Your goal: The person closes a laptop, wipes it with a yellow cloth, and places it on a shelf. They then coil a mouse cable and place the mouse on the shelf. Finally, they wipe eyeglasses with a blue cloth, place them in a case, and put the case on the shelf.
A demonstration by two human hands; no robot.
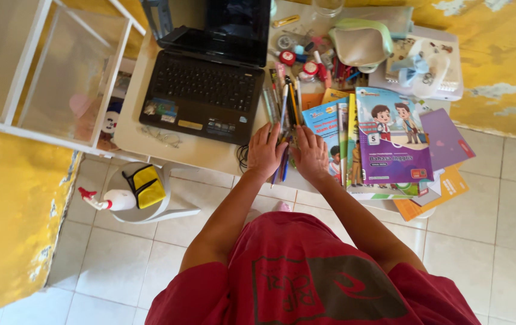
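While both hands gather pens [286, 108] beside the laptop [207, 84]:
Left hand [265, 150] and right hand [310, 153] lie flat, fingers spread, pressing the pens.

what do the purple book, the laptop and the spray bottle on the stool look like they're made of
Purple book: paper with a glossy printed cover, judging by the light sheen and thin, flat edges.
Laptop: likely black plastic, matte around the keys, with a shinier dark screen.
Spray bottle: looks like white plastic, smooth and opaque, with a red trigger head.
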